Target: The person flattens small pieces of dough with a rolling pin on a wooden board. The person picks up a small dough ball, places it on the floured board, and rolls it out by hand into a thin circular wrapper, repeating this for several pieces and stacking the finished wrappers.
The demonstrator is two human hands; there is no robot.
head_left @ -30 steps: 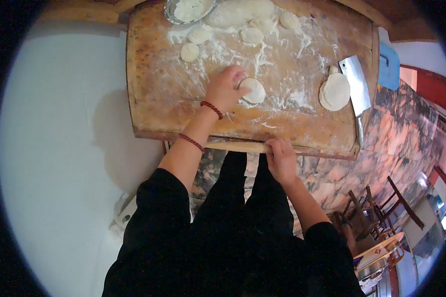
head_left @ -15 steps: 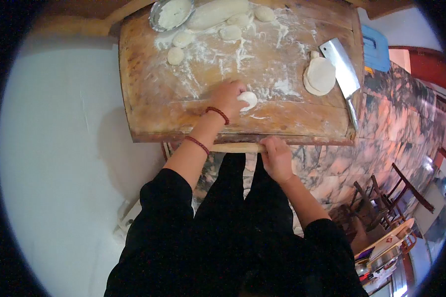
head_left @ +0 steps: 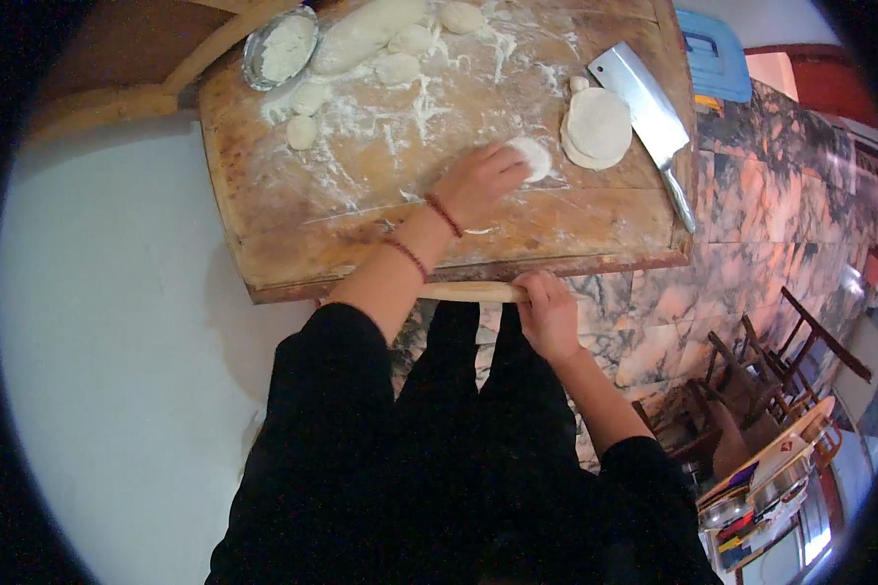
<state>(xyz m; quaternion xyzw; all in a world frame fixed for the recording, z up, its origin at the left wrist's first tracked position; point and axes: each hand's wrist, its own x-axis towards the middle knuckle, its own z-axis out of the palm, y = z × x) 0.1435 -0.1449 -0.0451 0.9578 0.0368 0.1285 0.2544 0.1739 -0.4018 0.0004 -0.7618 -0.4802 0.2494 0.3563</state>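
My left hand [head_left: 480, 182] reaches over the wooden board and has its bent fingers on a small flattened dough round [head_left: 532, 161], whose left edge they cover. That round lies over a floury patch of the board. Below the board's front edge, my right hand [head_left: 548, 314] is closed around the right end of a pale wooden rolling pin [head_left: 473, 292]. My left forearm hides the pin's other end. To the right of my left hand lies a stack of rolled dough wrappers [head_left: 597, 127], with a small dough bit [head_left: 578, 84] at its top edge.
A cleaver [head_left: 644, 102] lies at the board's right side, its handle toward me. Far left stand a metal bowl of flour [head_left: 288, 47], a thick dough roll [head_left: 366, 37] and several dough pieces [head_left: 397, 68]. The floury wooden board [head_left: 302, 239] ends just above the rolling pin.
My left hand has moved right across the board with the dough round, nearer the wrapper stack. My right hand keeps its hold on the rolling pin. The view has shifted slightly.
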